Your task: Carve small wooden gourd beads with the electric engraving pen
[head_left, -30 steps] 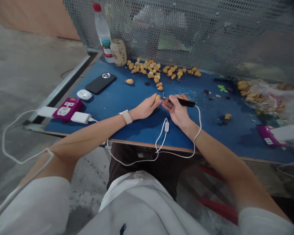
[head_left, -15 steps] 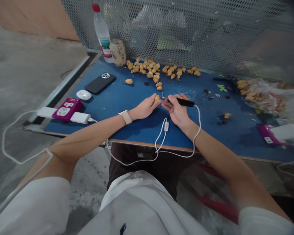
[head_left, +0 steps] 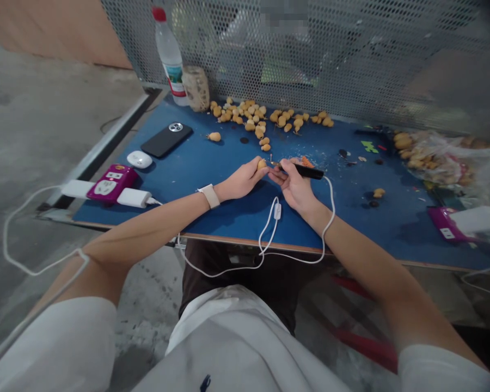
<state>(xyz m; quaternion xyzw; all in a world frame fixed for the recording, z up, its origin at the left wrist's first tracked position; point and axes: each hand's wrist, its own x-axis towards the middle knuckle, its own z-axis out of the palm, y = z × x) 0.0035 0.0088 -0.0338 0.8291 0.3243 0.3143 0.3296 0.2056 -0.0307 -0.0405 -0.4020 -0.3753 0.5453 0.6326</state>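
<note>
Right at the centre of the blue table point(head_left: 351, 228), the left hand point(head_left: 242, 182) is curled in, pinching a tiny gourd point(head_left: 262, 164) between thumb and fingertips, and it's held up just off the surface. Just beside it, the right hand point(head_left: 294, 188) has a black pen point(head_left: 308, 171) pinched in its fingers, the tip pointing across at the gourd, though whether the two touch is too small to call. The hands are nearly meeting here!

A white cable point(head_left: 276, 211) with a small inline switch loops below the hands, then curves up past the right wrist to the pen. On the left wrist, a pale watch point(head_left: 209, 196).

Farther out, beyond the hands, a long scatter of gourds point(head_left: 249, 117) runs along the mesh fence point(head_left: 351, 54), with a single gourd point(head_left: 214, 136) lying apart. Left of the left hand sit a black phone point(head_left: 166, 139), a white case point(head_left: 139, 159) and a magenta socket point(head_left: 111, 184) plugged with white adapters. Up beyond them stand a water bottle point(head_left: 169, 57) and a jar point(head_left: 195, 89). Off to the right of the right hand, a plastic bag point(head_left: 436, 163) is spilling more gourds.
</note>
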